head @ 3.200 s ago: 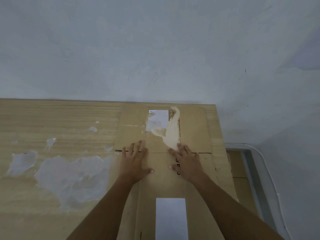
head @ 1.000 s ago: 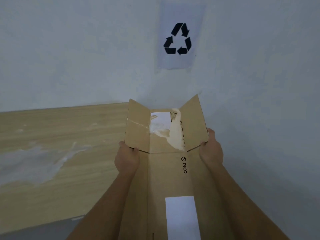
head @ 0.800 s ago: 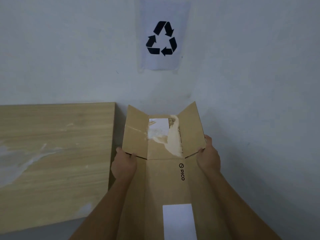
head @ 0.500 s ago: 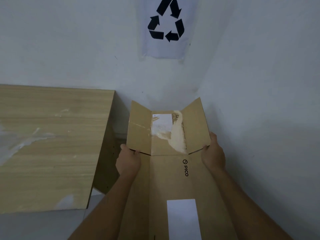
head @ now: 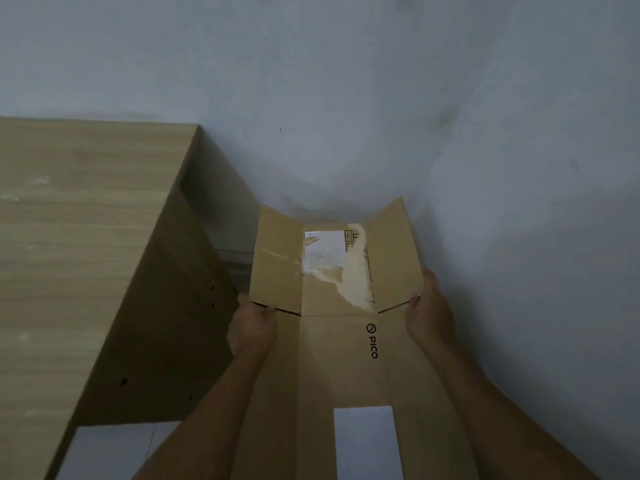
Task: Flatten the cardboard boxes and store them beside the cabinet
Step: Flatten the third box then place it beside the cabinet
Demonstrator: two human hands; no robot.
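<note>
Beside cabinet (head: 86, 254): both hands grip flattened box (head: 332, 358) edges; "PICO" printed, white label (head: 365, 441).

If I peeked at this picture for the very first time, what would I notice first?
You'd spot the big flattened cardboard box in the middle, with a torn label at its far end and "PICO" printed on it. The left hand and right hand grip its two side edges. To the left stands a wooden cabinet, with a gap between it and the grey wall.
</note>
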